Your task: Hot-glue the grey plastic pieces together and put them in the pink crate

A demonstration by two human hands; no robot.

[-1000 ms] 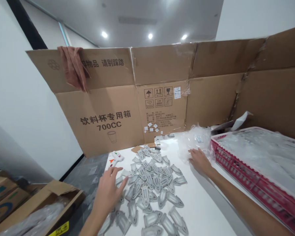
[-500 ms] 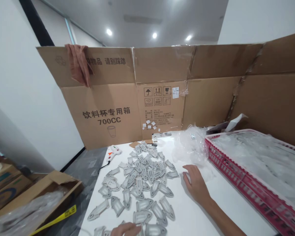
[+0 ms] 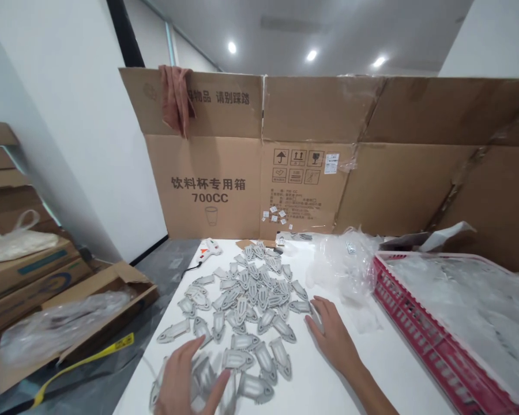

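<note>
Many small grey plastic pieces, slotted and pointed at one end, lie spread in a heap [image 3: 253,294] on the white table [image 3: 363,374]. At the near left, my left hand [image 3: 184,374] is over several of these pieces. Its thumb and fingers are spread apart, with grey pieces visible between them, apparently lying below. My right hand [image 3: 333,334] rests at the heap's right edge, thumb apart from the fingers. Its fingertips are beside a grey piece [image 3: 300,306]; whether they touch it I cannot tell.
A white glue gun [image 3: 211,248] lies at the table's far left corner. Clear plastic bags [image 3: 341,262] are at the back right, beside a pink basket [image 3: 409,314] filled with clear bags. Cardboard walls [image 3: 211,161] enclose the back. An open carton [image 3: 134,288] stands at left.
The view has turned left, so the scene sits further right. My left hand has come up further into view, fingers spreading over the near pieces. My right hand is closer to the heap's edge.
</note>
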